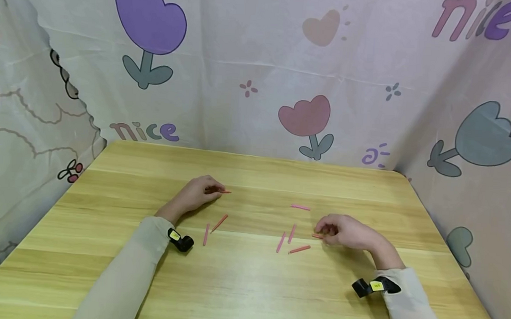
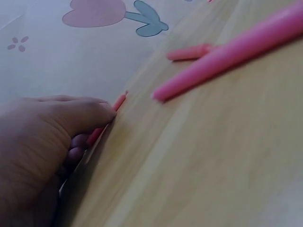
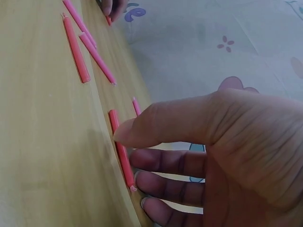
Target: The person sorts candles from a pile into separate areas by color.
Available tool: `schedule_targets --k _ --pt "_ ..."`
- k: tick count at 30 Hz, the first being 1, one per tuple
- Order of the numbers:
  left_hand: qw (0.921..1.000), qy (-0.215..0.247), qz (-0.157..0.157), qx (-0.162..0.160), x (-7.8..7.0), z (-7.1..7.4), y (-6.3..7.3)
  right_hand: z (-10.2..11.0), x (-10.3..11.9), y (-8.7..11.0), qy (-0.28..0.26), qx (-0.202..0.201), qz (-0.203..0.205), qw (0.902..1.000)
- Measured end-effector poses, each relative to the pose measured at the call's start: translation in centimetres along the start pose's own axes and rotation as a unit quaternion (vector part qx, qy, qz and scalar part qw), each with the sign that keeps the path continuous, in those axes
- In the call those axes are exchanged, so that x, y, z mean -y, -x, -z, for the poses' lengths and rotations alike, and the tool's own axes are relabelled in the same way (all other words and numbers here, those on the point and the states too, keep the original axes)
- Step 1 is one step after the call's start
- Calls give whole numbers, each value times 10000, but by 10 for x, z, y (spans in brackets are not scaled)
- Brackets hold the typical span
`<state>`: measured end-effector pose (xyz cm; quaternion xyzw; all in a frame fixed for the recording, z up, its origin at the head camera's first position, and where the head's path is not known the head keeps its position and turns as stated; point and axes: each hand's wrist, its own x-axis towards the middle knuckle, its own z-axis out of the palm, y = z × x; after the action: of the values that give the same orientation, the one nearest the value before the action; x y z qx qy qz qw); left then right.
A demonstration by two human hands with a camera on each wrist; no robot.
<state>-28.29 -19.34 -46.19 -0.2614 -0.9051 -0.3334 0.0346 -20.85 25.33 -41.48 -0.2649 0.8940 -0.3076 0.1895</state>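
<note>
On the left side of the table, my left hand (image 1: pixel 198 193) pinches a thin red candle (image 2: pixel 121 100) between thumb and fingers, and its wick end sticks out past them. Closer to me lie a pink candle (image 1: pixel 206 234) and a red candle (image 1: pixel 219 223), side by side. Over on the right, my right hand (image 1: pixel 349 232) has its thumb on another red candle (image 3: pixel 124 161), the curled fingers at its far side. Left of that hand are two pink candles (image 1: pixel 292 234) and a red candle (image 1: pixel 299 249). One more pink candle (image 1: pixel 300 207) lies farther back.
The candles lie on a light wooden table (image 1: pixel 239 285). A printed cloth (image 1: pixel 245 46) with flowers and lettering hangs behind it and along both sides. Each sleeve carries a small black camera (image 1: pixel 182 243) at the wrist.
</note>
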Motion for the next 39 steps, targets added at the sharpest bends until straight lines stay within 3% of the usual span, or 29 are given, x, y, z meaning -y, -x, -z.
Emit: schedule_targets --k 10,28,39 --pt "10000 6 70 -29 11 6 3 -2 2 -3 334 -121 80 9993" --pt "10000 -18 43 55 7 7 5 -9 10 -7 837 -422 -226 9953" --pt "9999 105 108 79 8 6 5 -10 11 -11 780 -581 -51 9952"
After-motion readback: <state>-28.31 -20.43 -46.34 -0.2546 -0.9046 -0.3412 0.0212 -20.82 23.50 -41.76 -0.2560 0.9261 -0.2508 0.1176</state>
